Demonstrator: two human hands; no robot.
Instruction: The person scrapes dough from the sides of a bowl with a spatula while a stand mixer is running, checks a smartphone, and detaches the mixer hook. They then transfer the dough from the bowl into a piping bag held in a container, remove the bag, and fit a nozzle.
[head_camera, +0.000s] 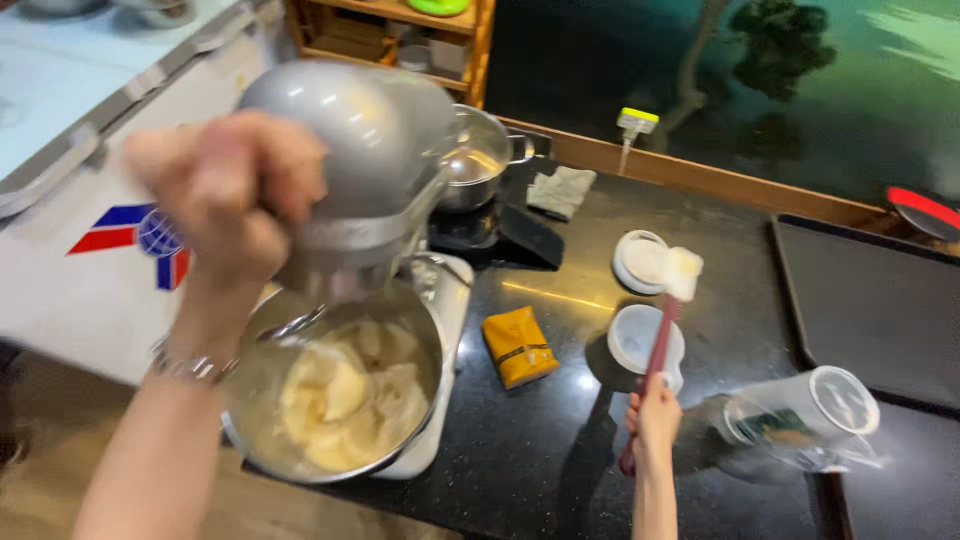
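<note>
Stand mixer (350, 160), grey and rounded, sits at the left end of the dark stone table (560, 440), its head tipped over a steel bowl (250, 430) that holds a pale, creamy batter (350, 395). The person's left hand (225, 190) is clenched against the side of the mixer head, fingers curled round it, a metal bracelet (190, 368) on the wrist below. The right hand (655, 415) is well apart, out over the middle of the table, closed around the red handle of a spatula (665, 330) whose pale blade points up and away, smeared with the same cream. Just beside the spatula stands a small white tub (630, 340), and a round white lid (640, 262) lies behind it. A yellow packet (518, 347) lies flat between the mixer and the tub. To the right a clear plastic jar (800, 415) lies on its side, near a dark baking tray (870, 300). Behind the mixer a steel pot (480, 155) sits on a black scale-like slab, with a grey cloth (560, 190) next to it. A wooden shelf (400, 35) stands at the back.
</note>
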